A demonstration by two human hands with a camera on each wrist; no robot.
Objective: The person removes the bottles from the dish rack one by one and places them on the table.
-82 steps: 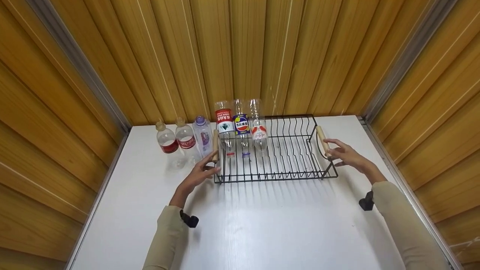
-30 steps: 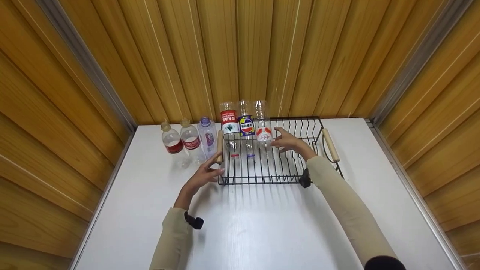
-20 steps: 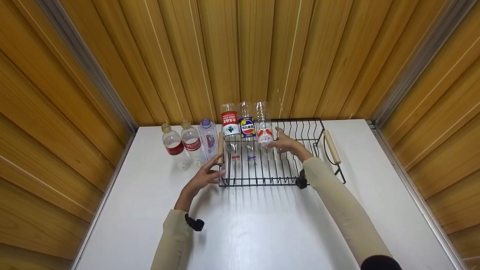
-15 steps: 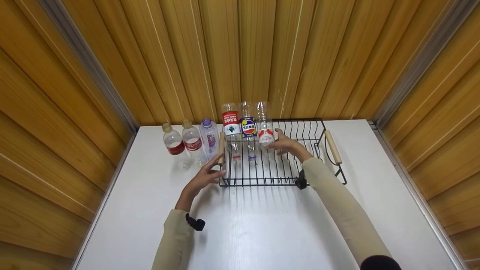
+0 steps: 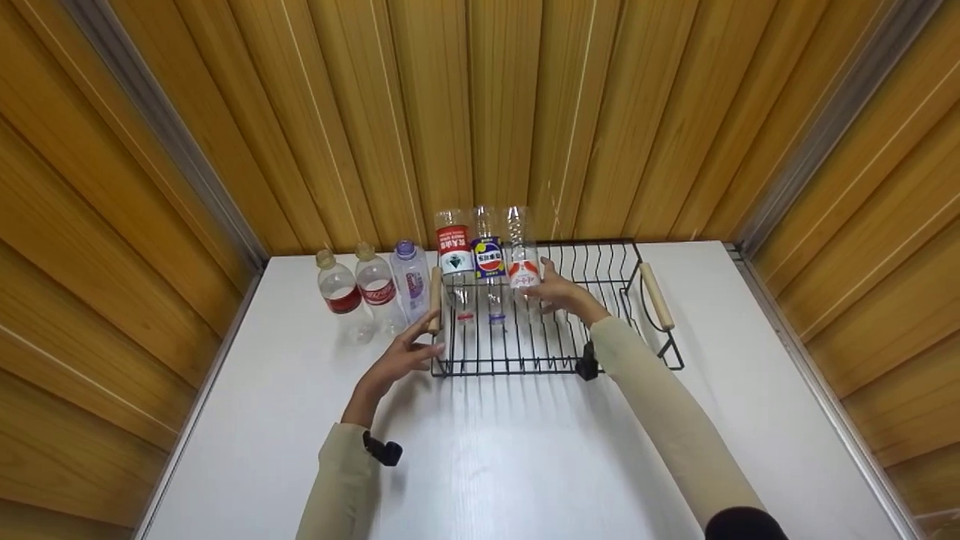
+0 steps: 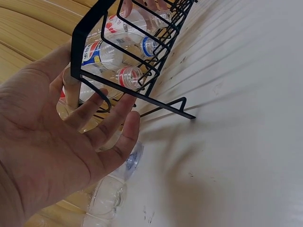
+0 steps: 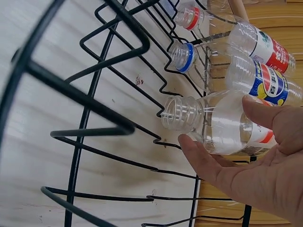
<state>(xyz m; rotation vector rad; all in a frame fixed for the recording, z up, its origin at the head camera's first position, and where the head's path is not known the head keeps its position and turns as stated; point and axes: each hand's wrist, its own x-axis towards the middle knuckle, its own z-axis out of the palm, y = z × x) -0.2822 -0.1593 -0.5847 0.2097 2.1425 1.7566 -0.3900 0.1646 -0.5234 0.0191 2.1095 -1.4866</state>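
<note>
On a black wire dish rack (image 5: 555, 367) lie three clear plastic bottles, necks toward the person. My right hand (image 5: 566, 294) holds the rightmost bottle (image 5: 521, 262), with the red-and-white label. In the right wrist view the thumb lies over this bottle (image 7: 227, 124) and the fingers are under it. Beside it are a blue-labelled bottle (image 5: 489, 259) and a red-labelled bottle (image 5: 454, 251). My left hand (image 5: 397, 360) touches the rack's left wooden handle (image 5: 435, 300); in the left wrist view its fingers are loosely extended near the frame corner.
Left of the rack stand two red-labelled bottles (image 5: 343, 296) (image 5: 376, 285) and a purple-tinted bottle (image 5: 410, 277), all uncapped. The rack's right wooden handle (image 5: 657, 296) is free of hands. A wooden plank wall (image 5: 502, 112) rises behind the white table (image 5: 465, 465).
My right hand has left the rack's right handle, moved left to the rightmost bottle and taken hold of it. My left hand stays at the left handle.
</note>
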